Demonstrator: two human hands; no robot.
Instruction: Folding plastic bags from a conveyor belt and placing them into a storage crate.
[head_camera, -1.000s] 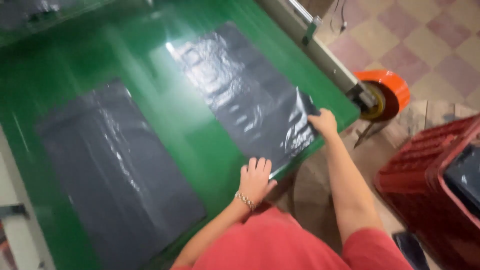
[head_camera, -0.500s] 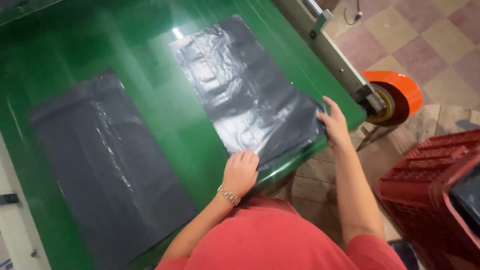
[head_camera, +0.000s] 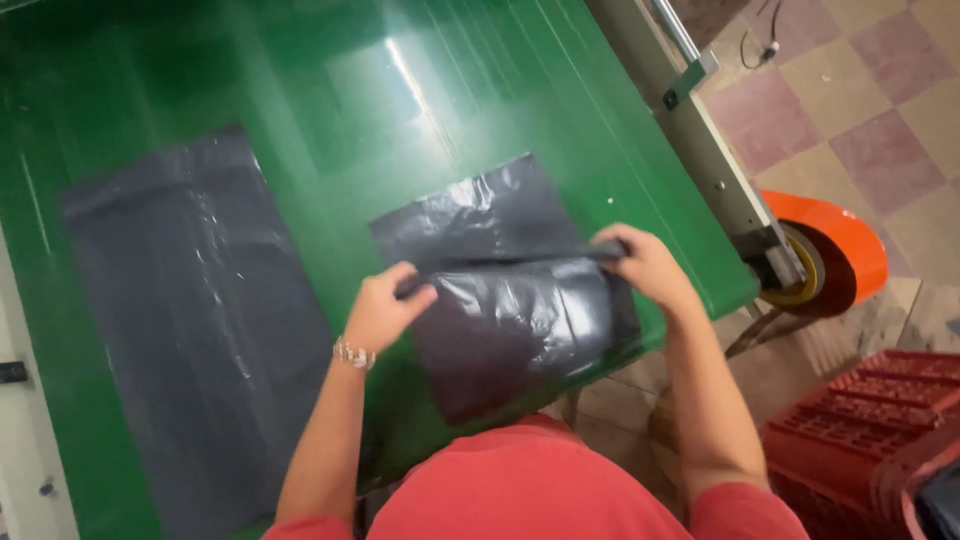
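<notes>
Glossy, crinkled black plastic bag (head_camera: 510, 300) lies on the green conveyor belt (head_camera: 300, 100), its near half folded over; left hand (head_camera: 385, 310) and right hand (head_camera: 645, 265) pinch the fold's ends.

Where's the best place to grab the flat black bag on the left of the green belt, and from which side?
Take the other black bag by its two near corners, reaching from the near edge of the green belt. It lies flat and lengthwise toward the person, so that short edge is closest and can be pinched up.
</notes>
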